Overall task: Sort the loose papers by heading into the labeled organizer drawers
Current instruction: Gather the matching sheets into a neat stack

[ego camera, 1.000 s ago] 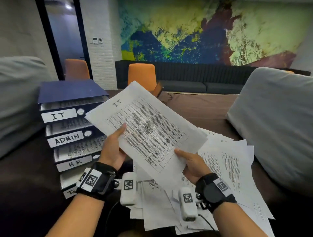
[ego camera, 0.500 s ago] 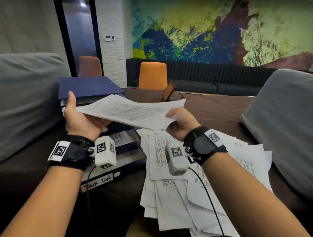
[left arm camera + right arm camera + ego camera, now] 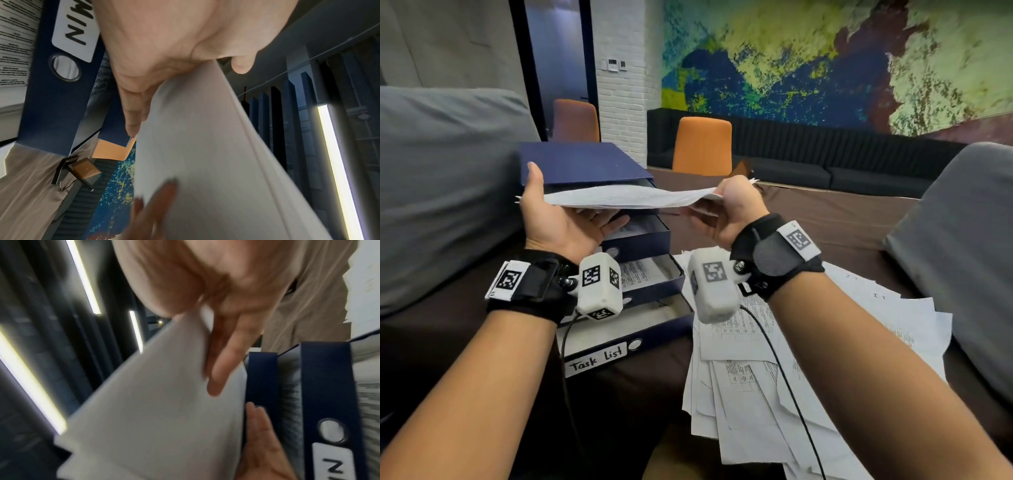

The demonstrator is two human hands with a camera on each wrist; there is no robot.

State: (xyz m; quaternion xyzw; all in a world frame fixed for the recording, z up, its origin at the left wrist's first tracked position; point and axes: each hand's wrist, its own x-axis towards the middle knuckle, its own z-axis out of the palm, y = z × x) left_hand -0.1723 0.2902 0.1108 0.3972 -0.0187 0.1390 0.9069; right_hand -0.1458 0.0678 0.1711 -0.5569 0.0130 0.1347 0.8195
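Observation:
A printed paper sheet is held flat between both hands, level with the top drawer of the dark blue organizer. My left hand grips its left edge, thumb on top and fingers underneath. My right hand pinches its right edge. In the left wrist view the sheet runs past the drawer front labelled ADMIN. The blurred right wrist view shows the sheet beside the drawer fronts. The lower drawers stand pulled out with papers inside; the lowest is labelled Task list. The top drawer's label is hidden.
A spread pile of loose papers lies on the brown table to the right of the organizer. Grey cushions flank it at left and right. Orange chairs stand behind.
The sheet, headed IT, went from tilted up facing me to flat. Both hands carried it up and left to the organizer's top drawer.

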